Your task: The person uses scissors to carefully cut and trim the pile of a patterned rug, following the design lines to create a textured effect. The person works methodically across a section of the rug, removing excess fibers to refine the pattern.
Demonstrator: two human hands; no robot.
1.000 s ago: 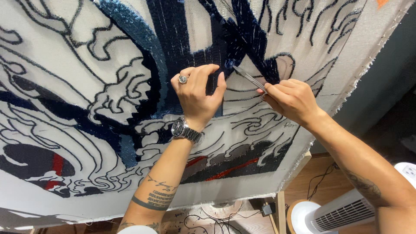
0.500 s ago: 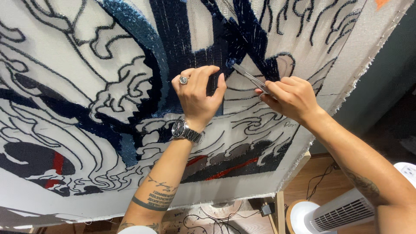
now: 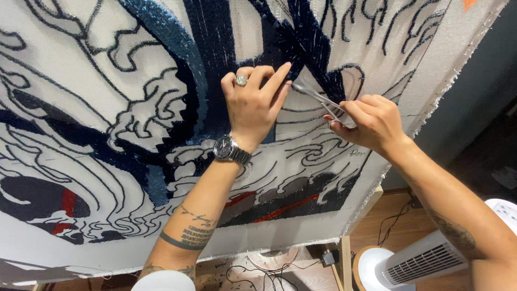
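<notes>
Right hand (image 3: pixel 369 121) pinches slim scissors (image 3: pixel 320 98); left hand (image 3: pixel 254 105) presses the tufted rug canvas (image 3: pixel 107 108), fingers loose. A slip could snip the backing.

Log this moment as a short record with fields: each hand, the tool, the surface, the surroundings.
left hand: left hand pressed flat on the cloth, fingers by the tool tip; ring and wristwatch worn
right hand: right hand pinches a thin metal tool
tool: slanted, tip at the dark blue tufted patch
surface: large stretched cloth with black outlines, blue, black and red tufted areas
frame: wooden leg under the lower edge
floor: white fan, cables
</notes>
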